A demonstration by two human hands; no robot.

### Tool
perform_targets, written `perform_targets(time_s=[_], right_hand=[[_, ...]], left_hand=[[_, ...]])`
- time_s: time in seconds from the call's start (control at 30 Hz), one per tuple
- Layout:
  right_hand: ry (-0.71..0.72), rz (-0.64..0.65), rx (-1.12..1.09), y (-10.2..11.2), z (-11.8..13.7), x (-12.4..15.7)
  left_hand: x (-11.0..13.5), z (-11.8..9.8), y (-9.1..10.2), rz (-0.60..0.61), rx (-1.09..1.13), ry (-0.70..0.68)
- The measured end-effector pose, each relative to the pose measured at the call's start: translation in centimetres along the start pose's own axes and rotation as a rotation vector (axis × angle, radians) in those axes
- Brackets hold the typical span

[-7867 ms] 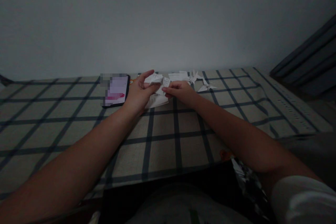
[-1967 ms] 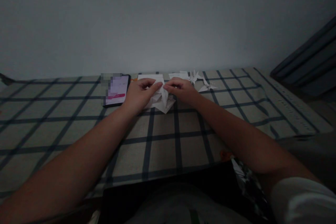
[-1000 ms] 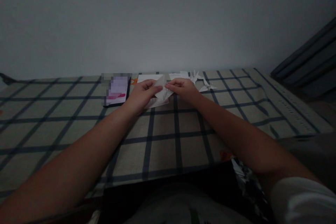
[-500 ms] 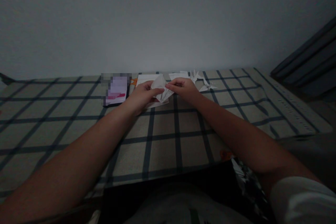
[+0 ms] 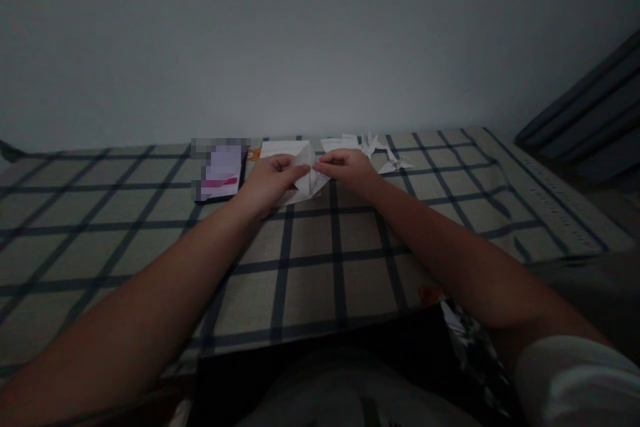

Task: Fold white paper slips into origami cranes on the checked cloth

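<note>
A small folded piece of white paper [image 5: 309, 177] is held between my two hands above the tablecloth. My left hand [image 5: 274, 180] pinches its left side, thumb on top and fingers behind. On the other side, my right hand [image 5: 345, 165] grips the paper's right edge between thumb and fingertips. A crease runs down the paper's middle, with a point at the top. Behind and below my left hand lie more white sheets [image 5: 280, 147], partly covered by it. The tips of my left fingers are hidden by the paper.
Left of my hands lies a tablet or phone [image 5: 223, 170] with a lit, partly blurred screen. Folded paper cranes [image 5: 397, 162] and a flat white paper [image 5: 341, 143] sit beyond my right hand. A checked tablecloth [image 5: 310, 287] covers the table, which meets a plain wall [image 5: 320, 40].
The folded paper has turned slightly between my fingers, and its middle crease now faces me more upright. Both hands keep nearly the same place and grip.
</note>
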State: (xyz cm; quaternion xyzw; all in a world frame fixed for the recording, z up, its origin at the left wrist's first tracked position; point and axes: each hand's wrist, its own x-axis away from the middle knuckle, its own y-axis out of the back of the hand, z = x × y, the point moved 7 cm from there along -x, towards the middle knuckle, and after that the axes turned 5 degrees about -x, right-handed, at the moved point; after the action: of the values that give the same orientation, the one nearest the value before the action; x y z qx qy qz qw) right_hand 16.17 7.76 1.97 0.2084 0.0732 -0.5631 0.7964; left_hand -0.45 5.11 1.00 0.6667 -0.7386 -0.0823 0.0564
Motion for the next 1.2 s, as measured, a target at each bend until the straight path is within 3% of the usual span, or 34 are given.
perform_targets(time_s=[0.43, 0.63, 0.83, 1.0, 1.2], right_hand=[[0.052, -0.006, 0.118, 0.0, 1.1, 0.2], [0.013, -0.011, 0.025, -0.2, 0.4, 0.1], [0.018, 0.026, -0.01, -0.6, 0.2, 0.0], [0.029, 0.072, -0.024, -0.9, 0.3, 0.0], [0.077, 0.033, 0.045, -0.6, 0.9, 0.1]], left_hand=[[0.1, 0.0, 0.1, -0.041, 0.002, 0.002], [0.2, -0.4, 0.1, -0.026, -0.033, -0.011], [0.0, 0.7, 0.3, -0.042, -0.068, 0.106], [0.2, 0.6, 0.0, -0.03, -0.085, 0.125], [0.2, 0.7, -0.4, 0.001, -0.069, 0.151]])
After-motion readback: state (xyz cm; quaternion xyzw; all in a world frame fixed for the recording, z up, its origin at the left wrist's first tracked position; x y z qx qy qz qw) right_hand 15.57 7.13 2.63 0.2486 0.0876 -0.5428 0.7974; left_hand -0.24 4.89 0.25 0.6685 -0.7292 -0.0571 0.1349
